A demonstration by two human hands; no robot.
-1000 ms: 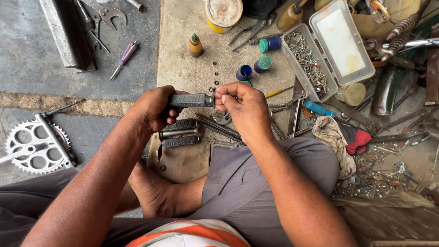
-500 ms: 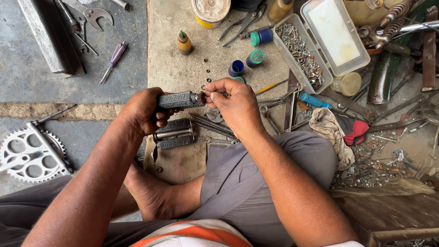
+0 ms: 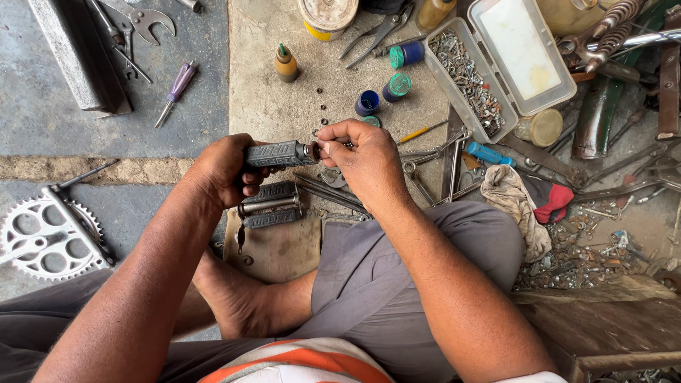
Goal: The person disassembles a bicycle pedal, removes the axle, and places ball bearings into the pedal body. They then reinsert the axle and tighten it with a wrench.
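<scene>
Grey rubber tread blocks mark the bicycle pedal gripped in the left hand, whose fingers are wrapped tight around its left end, holding it level above the ground at the centre of the scene. At the pedal's right end the right hand has thumb and fingertips pinched together on a small dark part at the axle (too small to identify). Directly below the held pedal, a second pedal of the same kind lies on a worn brown mat, close to the person's bare foot. Farther off, on a concrete slab, stand a small yellow-brown oil bottle, a blue cap and two green-topped containers. To the far right, an open clear plastic box holds a heap of small metal fasteners, with a blue-handled tool and a crumpled rag just near it. At the left edge a toothed chainring with crank arm rests on the grey floor, and a purple-handled screwdriver lies farther away beside a spanner.
</scene>
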